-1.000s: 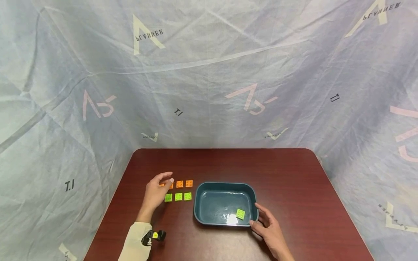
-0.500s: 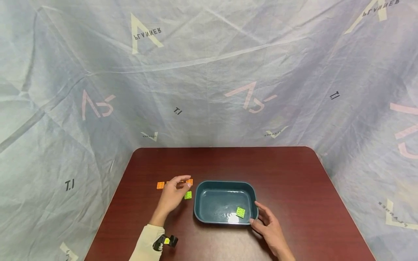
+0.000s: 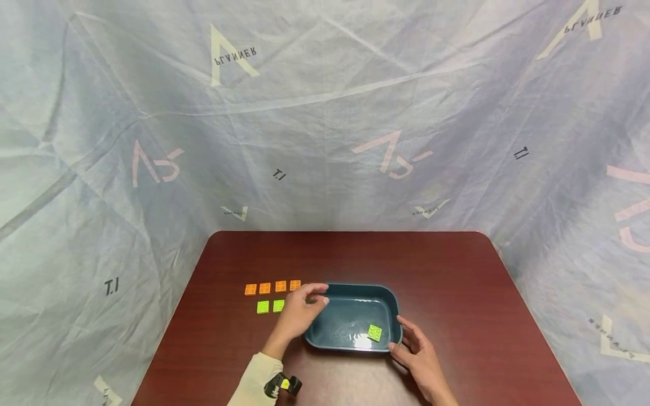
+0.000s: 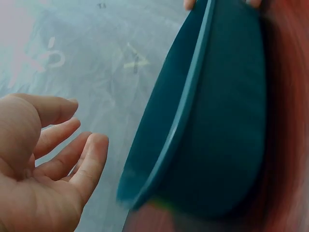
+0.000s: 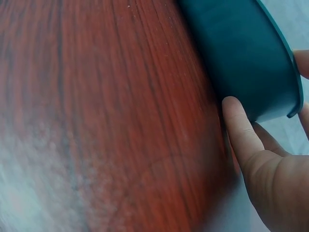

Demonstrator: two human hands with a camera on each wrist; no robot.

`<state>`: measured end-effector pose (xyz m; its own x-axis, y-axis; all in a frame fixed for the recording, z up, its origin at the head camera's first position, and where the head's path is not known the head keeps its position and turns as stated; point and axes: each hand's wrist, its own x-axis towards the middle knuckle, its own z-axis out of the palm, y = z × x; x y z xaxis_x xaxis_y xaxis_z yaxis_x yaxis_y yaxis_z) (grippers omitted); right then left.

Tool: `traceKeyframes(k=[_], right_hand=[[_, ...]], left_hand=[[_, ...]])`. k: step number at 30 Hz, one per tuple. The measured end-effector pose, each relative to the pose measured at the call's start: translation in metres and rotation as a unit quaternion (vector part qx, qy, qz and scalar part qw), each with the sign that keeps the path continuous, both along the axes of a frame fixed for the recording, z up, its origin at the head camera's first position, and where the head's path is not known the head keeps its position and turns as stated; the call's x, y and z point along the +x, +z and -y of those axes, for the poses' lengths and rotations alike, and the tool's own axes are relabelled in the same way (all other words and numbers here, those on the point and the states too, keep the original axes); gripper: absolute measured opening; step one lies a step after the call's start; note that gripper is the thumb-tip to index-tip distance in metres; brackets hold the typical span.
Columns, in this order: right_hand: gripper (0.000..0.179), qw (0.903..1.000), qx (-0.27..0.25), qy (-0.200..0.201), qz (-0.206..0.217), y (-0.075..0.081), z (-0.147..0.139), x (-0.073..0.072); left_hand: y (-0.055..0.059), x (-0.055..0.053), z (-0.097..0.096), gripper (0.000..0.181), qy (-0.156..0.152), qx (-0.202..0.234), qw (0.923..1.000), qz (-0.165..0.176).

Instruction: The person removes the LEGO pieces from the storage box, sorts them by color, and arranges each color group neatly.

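Note:
The dark teal rectangular tray [image 3: 350, 288] sits on the table with one lime-green toy building brick [image 3: 374, 332] inside, near its right end. My right hand [image 3: 418, 355] holds the tray's near right corner, fingers and thumb against its rim and outer wall; the right wrist view shows a fingertip [image 5: 232, 108] on that wall. Over the tray's left rim hovers my left hand [image 3: 298, 313], fingers loosely bent. In the left wrist view a gap separates the left thumb [image 4: 60, 108] from the fingers, and nothing shows between them.
Left of the tray, a row of orange bricks [image 3: 265, 288] lies behind two visible green bricks [image 3: 262, 307]. My left hand covers the spot right of those green ones. The dark red wooden table [image 3: 447, 282] is enclosed by grey printed fabric [image 3: 325, 169].
My left hand has moved right, from above the left bricks, across the rows, to the tray's left rim. The right hand and tray have stayed put.

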<state>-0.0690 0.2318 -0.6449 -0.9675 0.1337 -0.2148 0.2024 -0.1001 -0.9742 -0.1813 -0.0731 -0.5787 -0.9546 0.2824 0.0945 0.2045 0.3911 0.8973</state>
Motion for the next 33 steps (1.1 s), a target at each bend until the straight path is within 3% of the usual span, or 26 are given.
traceKeyframes(k=[8,15,22,27,33], right_hand=[[0.077,1.0,-0.008,-0.005,-0.004,-0.005,0.0,-0.001],[0.078,1.0,-0.006,0.0,-0.008,-0.002,-0.001,0.0],[0.075,1.0,0.006,0.005,-0.001,0.0,-0.003,-0.002],[0.075,0.9999,0.009,0.009,-0.01,-0.001,-0.005,-0.003],[0.075,0.9998,0.003,0.01,-0.015,-0.003,-0.004,0.0]], left_hand=[[-0.008,0.0,-0.037,0.038,-0.041,-0.024,0.9988,-0.01],[-0.013,0.0,-0.061,0.04,-0.065,-0.035,0.997,0.021],[-0.028,-0.003,-0.085,0.039,-0.091,-0.061,0.9936,0.03],[-0.035,-0.003,-0.099,0.039,-0.121,-0.099,0.9872,0.032],[-0.038,0.001,-0.111,0.043,-0.162,-0.152,0.9749,0.008]])
